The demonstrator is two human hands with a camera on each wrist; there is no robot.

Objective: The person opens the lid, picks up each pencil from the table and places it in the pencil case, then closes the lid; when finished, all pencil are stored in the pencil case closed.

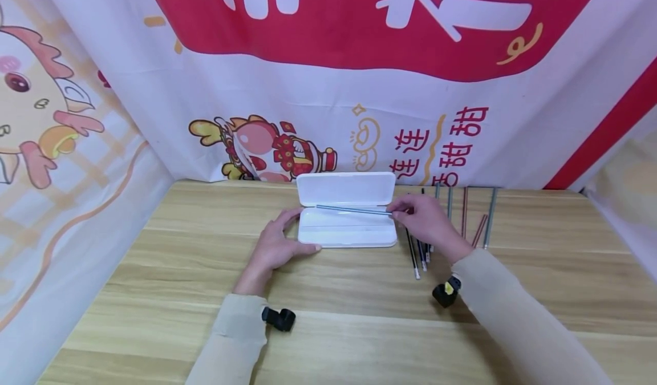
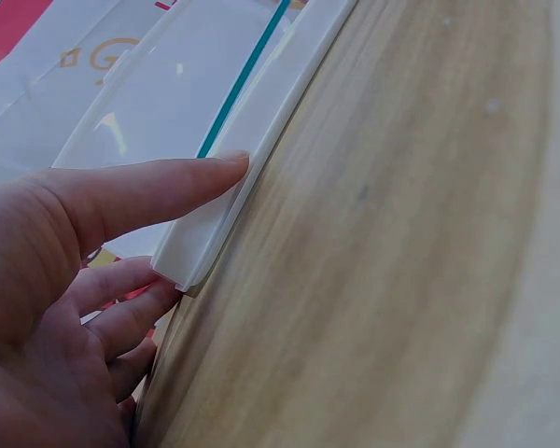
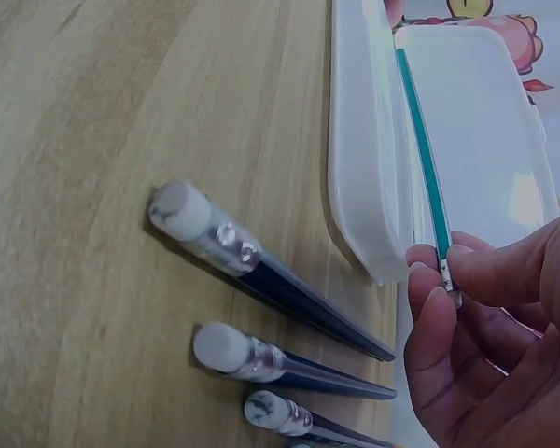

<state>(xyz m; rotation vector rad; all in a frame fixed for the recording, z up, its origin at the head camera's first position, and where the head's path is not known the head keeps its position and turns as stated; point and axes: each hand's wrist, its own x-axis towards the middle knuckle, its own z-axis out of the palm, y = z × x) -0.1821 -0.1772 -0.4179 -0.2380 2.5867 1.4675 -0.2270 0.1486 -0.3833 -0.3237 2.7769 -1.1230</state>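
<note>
- Right grip (image 1: 423,217): our fingertips pinch the teal pencil (image 3: 423,154) at its ferrule end, over the open white case (image 1: 347,232).
- Left grip (image 1: 277,245): straight fingers brace the case's near-left corner on the table (image 1: 359,328).
- Handling: we judge the pencil light, stiff and slippery; pinch near one end.

Wooden table (image 1: 169,294) with case (image 1: 347,235), pencils (image 1: 420,252)
</note>
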